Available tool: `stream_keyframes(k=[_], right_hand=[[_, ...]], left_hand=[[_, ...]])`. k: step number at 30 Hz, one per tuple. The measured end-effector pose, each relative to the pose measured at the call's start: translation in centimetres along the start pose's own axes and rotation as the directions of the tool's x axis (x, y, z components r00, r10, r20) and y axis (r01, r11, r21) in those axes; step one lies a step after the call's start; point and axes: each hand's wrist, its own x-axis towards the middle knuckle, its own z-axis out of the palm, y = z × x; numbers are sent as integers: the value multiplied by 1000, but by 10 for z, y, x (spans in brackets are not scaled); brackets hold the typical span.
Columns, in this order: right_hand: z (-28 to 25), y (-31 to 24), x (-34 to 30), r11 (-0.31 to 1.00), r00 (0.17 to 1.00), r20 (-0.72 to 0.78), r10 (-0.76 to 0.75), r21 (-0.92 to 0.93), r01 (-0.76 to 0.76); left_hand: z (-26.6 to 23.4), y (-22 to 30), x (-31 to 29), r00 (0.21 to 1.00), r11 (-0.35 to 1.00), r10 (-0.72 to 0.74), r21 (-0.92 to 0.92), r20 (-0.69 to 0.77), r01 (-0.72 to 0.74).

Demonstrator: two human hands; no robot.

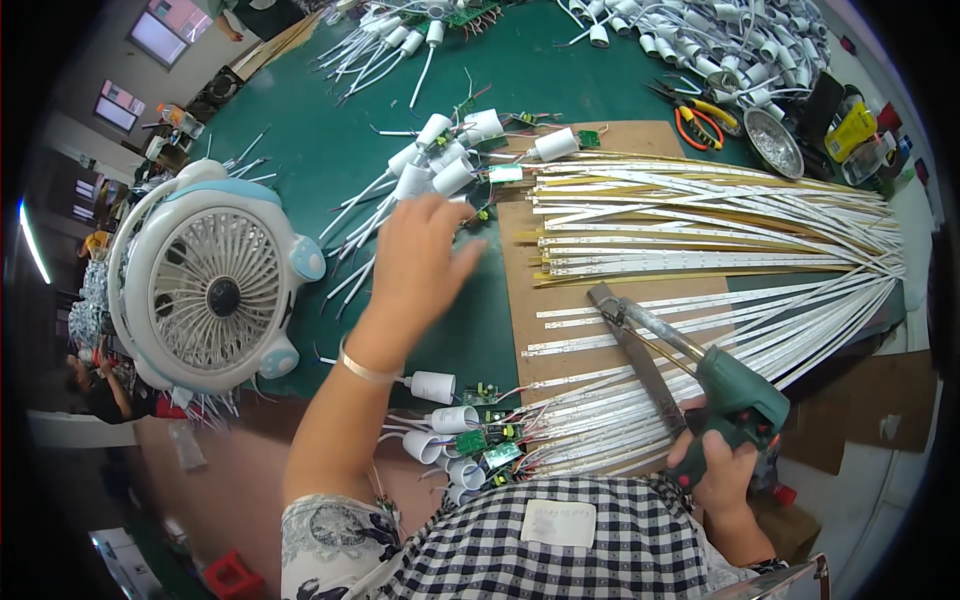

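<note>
The black-and-white checked apron (560, 545) fills the near edge, with the right forearm coming in at its right side. That forearm is short in view and points up and slightly left; the right hand (722, 468) is closed, its fingers wrapped round the handle of a green heat tool (742, 388). The tool's metal barrel slants up and left over white LED strips (610, 425), and a dark flat bar (645, 365) crosses them beneath it, its near end beside the hand.

Left of the apron, white sockets (433, 386) with small green circuit boards (502, 455) join the strip ends. The left arm rises past them, elbow low, wrist banded by a bracelet (368, 370). The left hand (420, 258) is held back upward, thumb spread wide from the fingers, which point at the farther sockets (455, 172); whether the fingertips touch one, I cannot tell.

A white fan (222, 295) stands to the left. More strips fan out rightward over brown cardboard (515, 290) on the green table (330, 130). Beyond lie orange-handled pliers (698, 128), a metal dish (773, 142) and a big socket heap (730, 40).
</note>
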Motion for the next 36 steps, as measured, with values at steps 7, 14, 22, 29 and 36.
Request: stream_keyframes(k=[7,14,22,29,36], right_hand=[[-2,4,-5,999,1000,-1,23,-35,-23],[2,5,-2,998,999,12,48,-34,-47],[9,8,-2,998,998,-46,37,-57,-40],[8,8,-1,997,997,-45,56,-49,-58],[7,12,-1,998,998,-26,64,-4,-64]], left_hand=[[21,-45,-5,1000,996,-19,-92,23,21],[-21,-27,-58,913,991,112,24,391,-132],[-16,10,-52,966,997,-42,-53,257,57],[9,15,-46,937,965,-219,-82,272,250],[15,15,-47,947,962,-216,-115,239,248]])
